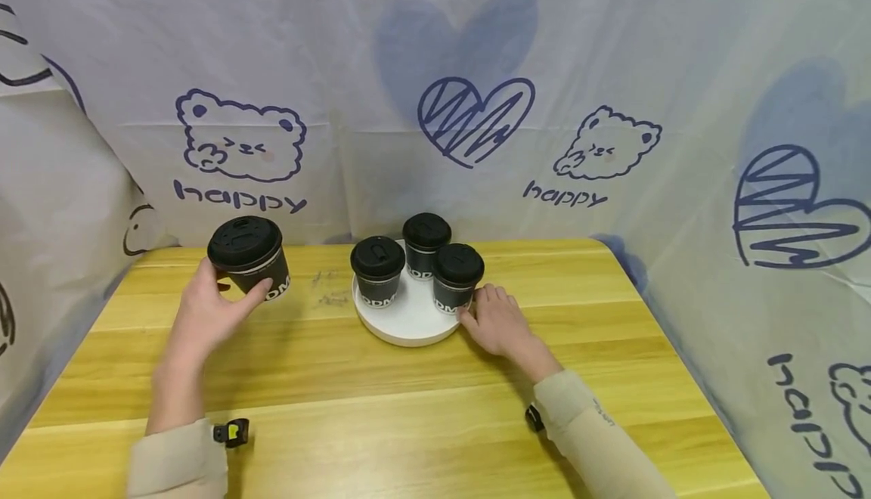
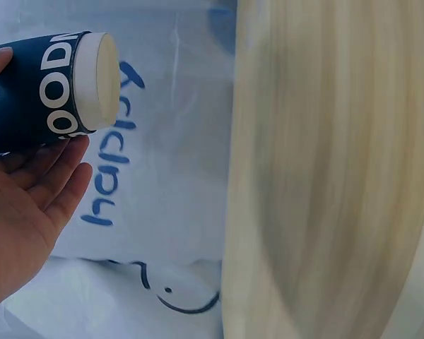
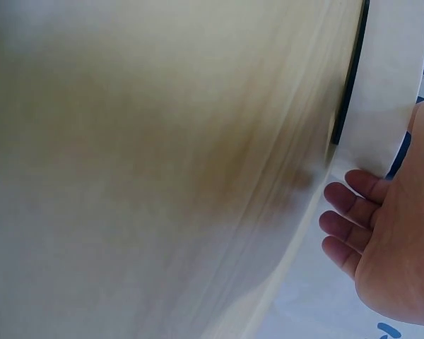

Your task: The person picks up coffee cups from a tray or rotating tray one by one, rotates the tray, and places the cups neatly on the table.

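My left hand [image 1: 211,306] grips a dark paper coffee cup [image 1: 268,268] with a black lid, raised over the table's left side and tilted. Its white base and pale lettering show in the left wrist view, with my fingers curled round the sleeve. Three matching cups stand on a round white platform [image 1: 408,330]: a left cup [image 1: 377,287], a back cup [image 1: 420,263] and a right cup [image 1: 454,295]. My right hand [image 1: 500,321] holds the platform's right rim, thumb close by the right cup. In the right wrist view its fingertips [image 3: 339,201] lie against and below the platform's edge.
The wooden table [image 1: 354,431] runs back to a white fabric backdrop [image 1: 367,53] with printed bears and hearts. Cloth also hangs along the left and right sides. A small black device [image 1: 231,432] sits at my left cuff.
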### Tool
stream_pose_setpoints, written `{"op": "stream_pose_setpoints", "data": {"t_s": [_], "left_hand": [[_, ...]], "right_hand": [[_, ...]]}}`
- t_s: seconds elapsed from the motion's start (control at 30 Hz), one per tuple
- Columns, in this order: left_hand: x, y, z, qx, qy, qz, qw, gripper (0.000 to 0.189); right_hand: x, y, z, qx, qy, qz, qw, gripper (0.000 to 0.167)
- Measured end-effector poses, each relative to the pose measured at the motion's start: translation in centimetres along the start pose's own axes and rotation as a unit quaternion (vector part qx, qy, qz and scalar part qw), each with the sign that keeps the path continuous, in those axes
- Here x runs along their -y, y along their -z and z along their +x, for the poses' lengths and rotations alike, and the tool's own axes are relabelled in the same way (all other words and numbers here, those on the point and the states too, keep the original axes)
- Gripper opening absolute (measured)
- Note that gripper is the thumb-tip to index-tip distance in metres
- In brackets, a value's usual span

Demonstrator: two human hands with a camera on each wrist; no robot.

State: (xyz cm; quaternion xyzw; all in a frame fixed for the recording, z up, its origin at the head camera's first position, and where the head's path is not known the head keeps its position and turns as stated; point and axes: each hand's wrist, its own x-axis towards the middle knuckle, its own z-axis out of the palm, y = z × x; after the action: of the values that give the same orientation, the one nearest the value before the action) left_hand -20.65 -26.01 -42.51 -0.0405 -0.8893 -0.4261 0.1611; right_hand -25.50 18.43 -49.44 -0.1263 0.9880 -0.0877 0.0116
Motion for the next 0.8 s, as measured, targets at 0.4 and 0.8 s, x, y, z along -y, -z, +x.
{"op": "stream_pose_setpoints", "data": {"t_s": [0.4,0.8], "left_hand": [[3.4,2.1,0.8,-0.006,0.047,0.034,0.9983,0.076],[6.8,3.7,1.9,0.005,0.083,0.049,0.9953,0.081]], "right_hand": [[-0.1,-0.1,-0.2,-0.002,0.0,0.003,1.0,0.053],[0.1,0.0,-0.4,-0.002,0.0,-0.004,1.0,0.055]]}}
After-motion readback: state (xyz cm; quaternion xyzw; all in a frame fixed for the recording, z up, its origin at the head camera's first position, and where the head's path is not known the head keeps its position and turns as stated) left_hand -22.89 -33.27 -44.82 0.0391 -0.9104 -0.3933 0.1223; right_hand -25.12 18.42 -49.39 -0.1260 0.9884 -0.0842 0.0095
